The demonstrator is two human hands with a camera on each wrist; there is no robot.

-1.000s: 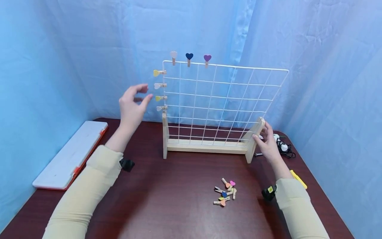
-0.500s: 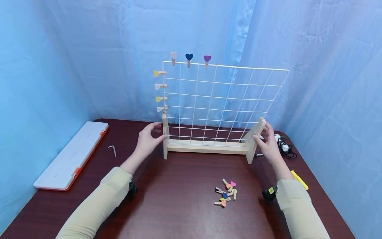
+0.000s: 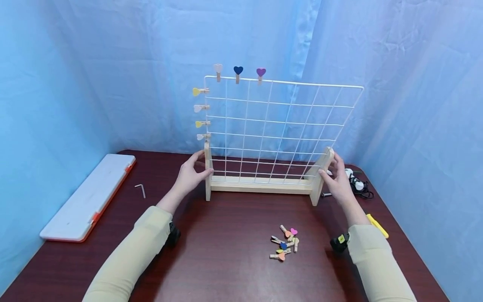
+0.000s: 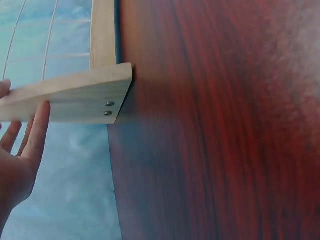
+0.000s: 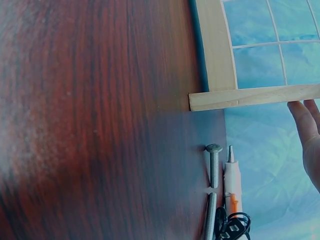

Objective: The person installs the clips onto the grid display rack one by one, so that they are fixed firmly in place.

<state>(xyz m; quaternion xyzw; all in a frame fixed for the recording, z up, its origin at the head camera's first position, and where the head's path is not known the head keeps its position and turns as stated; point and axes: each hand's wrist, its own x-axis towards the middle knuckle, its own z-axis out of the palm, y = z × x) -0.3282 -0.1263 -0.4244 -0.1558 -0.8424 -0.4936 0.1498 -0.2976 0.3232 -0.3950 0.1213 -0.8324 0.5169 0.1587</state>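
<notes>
A white wire grid panel (image 3: 313, 84) stands in a pale wooden stand (image 3: 260, 189). My left hand (image 3: 190, 175) grips the stand's left side board (image 4: 75, 92), thumb on the front edge and fingers against the outer face. On the opposite side, my right hand (image 3: 340, 184) holds the right side board (image 3: 316, 191) between thumb and fingers; the right wrist view catches only some fingers (image 5: 304, 122) under it. Heart-topped clothespins are clipped to the grid: white, navy (image 3: 238, 70) and purple (image 3: 261, 72) along the top, several yellow (image 3: 196, 91) and white ones down the left edge.
Several loose heart clothespins (image 3: 283, 245) lie in a pile at front right. A white and orange case (image 3: 88, 197) and a hex key (image 3: 141, 189) are on the left. Bolts (image 5: 214, 167), a glue gun (image 5: 232, 180) with black cord and a yellow tool (image 3: 377, 226) lie right.
My left hand has come down from beside the left-edge clothespins to the stand's left side board and taken hold of it. My right hand keeps its place.
</notes>
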